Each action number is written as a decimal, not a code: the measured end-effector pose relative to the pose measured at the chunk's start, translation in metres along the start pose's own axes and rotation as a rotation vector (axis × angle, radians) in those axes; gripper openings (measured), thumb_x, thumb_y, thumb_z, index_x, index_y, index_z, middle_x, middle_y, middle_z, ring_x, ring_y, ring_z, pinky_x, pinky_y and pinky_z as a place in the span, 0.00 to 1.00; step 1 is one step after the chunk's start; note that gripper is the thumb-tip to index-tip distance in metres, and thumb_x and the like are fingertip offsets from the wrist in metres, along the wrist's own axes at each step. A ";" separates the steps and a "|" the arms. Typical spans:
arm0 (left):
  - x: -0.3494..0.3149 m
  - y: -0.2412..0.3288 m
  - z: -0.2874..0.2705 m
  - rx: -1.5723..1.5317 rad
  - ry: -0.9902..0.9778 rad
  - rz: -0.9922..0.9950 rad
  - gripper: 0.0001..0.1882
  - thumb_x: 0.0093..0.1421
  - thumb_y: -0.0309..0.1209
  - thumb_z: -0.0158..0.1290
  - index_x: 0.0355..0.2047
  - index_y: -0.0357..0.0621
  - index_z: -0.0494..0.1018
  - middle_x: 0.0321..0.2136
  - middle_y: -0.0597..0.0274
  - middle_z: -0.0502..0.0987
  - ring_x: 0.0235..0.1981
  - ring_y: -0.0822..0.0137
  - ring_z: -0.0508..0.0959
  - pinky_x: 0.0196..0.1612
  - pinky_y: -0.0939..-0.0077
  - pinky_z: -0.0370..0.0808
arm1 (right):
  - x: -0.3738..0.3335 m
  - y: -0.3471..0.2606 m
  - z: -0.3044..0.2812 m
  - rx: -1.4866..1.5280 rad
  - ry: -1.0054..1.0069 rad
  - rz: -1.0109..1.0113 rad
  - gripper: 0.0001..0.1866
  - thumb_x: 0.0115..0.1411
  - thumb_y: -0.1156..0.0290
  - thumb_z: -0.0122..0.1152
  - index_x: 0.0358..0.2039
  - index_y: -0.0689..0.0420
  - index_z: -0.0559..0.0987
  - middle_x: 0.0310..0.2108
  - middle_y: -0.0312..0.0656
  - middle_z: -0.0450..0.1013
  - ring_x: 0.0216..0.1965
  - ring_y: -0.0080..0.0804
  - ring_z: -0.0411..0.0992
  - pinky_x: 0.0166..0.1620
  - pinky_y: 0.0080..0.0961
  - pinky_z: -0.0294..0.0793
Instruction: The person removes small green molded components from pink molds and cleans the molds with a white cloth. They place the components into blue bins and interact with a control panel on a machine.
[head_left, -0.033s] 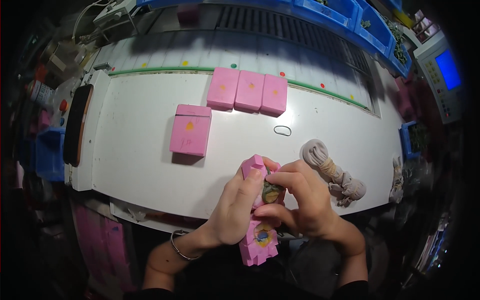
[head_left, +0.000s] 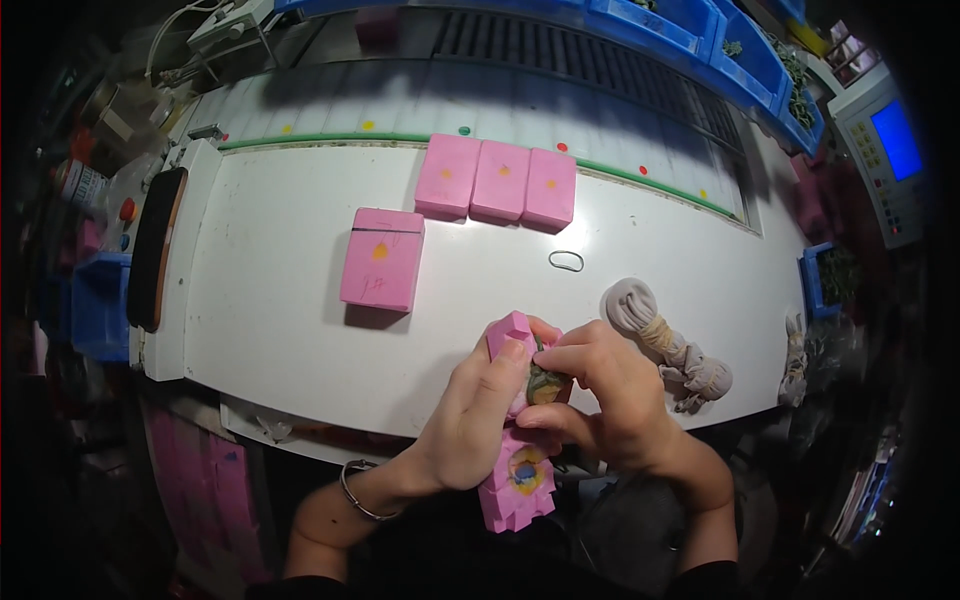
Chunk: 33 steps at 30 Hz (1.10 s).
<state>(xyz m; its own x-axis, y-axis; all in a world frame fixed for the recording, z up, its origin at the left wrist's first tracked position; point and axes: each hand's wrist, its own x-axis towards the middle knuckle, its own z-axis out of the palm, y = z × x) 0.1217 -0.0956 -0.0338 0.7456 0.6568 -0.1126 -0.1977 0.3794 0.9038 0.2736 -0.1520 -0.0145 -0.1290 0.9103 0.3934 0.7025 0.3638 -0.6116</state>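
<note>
— What's nearest?

— A pink mould [head_left: 515, 478], split open, over the near table edge. The left hand [head_left: 478, 410] wraps its upper half, thumb along the top. The right hand [head_left: 610, 395] pinches a small greenish-yellow piece [head_left: 545, 383] against it.

— Beyond that?

— A beige cloth bundle [head_left: 665, 345] just right of the hands, and a rubber band [head_left: 565, 261]. Farther left lies one pink block [head_left: 382, 258]; farthest, three pink blocks [head_left: 497, 181] in a row on the white table [head_left: 270, 300].

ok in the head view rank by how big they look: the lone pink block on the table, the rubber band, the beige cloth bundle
1. lone pink block, clearly largest
2. beige cloth bundle, longer but thinner
3. rubber band, smallest by far
</note>
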 end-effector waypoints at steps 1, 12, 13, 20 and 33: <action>-0.001 0.004 0.001 -0.080 -0.032 -0.105 0.20 0.67 0.39 0.27 0.46 0.35 0.59 0.30 0.59 0.70 0.27 0.75 0.71 0.31 0.81 0.69 | -0.001 0.004 0.000 0.005 -0.037 -0.035 0.21 0.47 0.65 0.67 0.36 0.64 0.72 0.28 0.46 0.69 0.29 0.38 0.72 0.28 0.26 0.73; 0.001 -0.004 0.002 0.004 -0.068 -0.102 0.19 0.68 0.37 0.28 0.47 0.34 0.58 0.31 0.59 0.69 0.25 0.78 0.70 0.31 0.84 0.68 | -0.009 0.002 0.002 -0.342 -0.115 -0.201 0.16 0.56 0.65 0.55 0.35 0.68 0.70 0.31 0.51 0.72 0.23 0.31 0.71 0.18 0.18 0.67; 0.001 -0.004 0.003 -0.019 -0.056 -0.120 0.18 0.68 0.37 0.29 0.47 0.34 0.59 0.31 0.59 0.69 0.25 0.78 0.70 0.31 0.84 0.68 | -0.011 0.002 0.003 -0.341 -0.108 -0.204 0.18 0.55 0.67 0.56 0.38 0.70 0.68 0.26 0.47 0.69 0.20 0.30 0.68 0.17 0.20 0.65; 0.001 -0.013 0.003 0.001 -0.029 -0.164 0.18 0.67 0.37 0.32 0.47 0.34 0.59 0.28 0.61 0.70 0.24 0.78 0.71 0.29 0.83 0.69 | -0.020 0.006 0.009 -0.377 -0.086 -0.187 0.17 0.51 0.70 0.55 0.36 0.72 0.70 0.33 0.54 0.72 0.21 0.29 0.69 0.17 0.18 0.66; 0.001 -0.017 0.002 0.060 -0.023 -0.199 0.17 0.66 0.36 0.36 0.44 0.33 0.63 0.27 0.60 0.71 0.23 0.77 0.72 0.28 0.81 0.70 | -0.027 0.010 0.012 -0.512 -0.081 -0.269 0.14 0.51 0.71 0.55 0.32 0.72 0.72 0.20 0.40 0.64 0.17 0.24 0.64 0.15 0.15 0.61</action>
<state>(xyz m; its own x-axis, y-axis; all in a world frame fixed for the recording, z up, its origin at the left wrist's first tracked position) 0.1277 -0.1027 -0.0485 0.7803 0.5578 -0.2827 -0.0074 0.4602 0.8878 0.2754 -0.1702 -0.0394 -0.3885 0.8187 0.4229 0.8840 0.4606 -0.0796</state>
